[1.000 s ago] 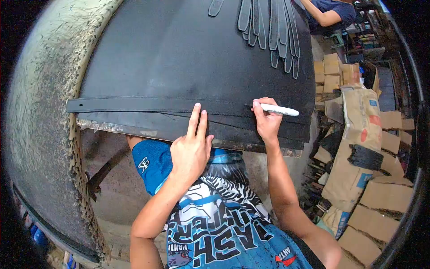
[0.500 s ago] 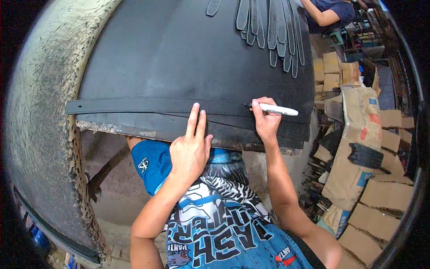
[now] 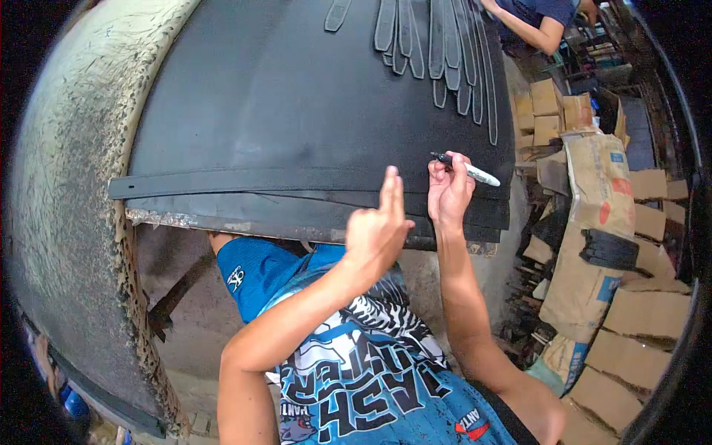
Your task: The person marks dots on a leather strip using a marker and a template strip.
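A wide black rubber sheet (image 3: 297, 96) covers the worktable. Along its near edge lies a long black strap template (image 3: 222, 180). My left hand (image 3: 378, 226) presses two straight fingers down on the strap near its right part. My right hand (image 3: 447, 189) holds a white marker (image 3: 469, 170) with its dark tip lifted just above the sheet, right of the left fingers. Several cut black strap pieces (image 3: 437, 52) lie fanned out at the sheet's far side.
The worn, speckled table edge (image 3: 67, 185) curves along the left. Stacked cardboard boxes (image 3: 638, 319) and paper sacks (image 3: 593, 215) fill the floor on the right. Another person's arm (image 3: 534, 26) rests at the far right corner of the table.
My left hand slid to the right along the strap, closer to the right hand. The right hand rose a little and tilted the marker, its tip leaving the strap's edge.
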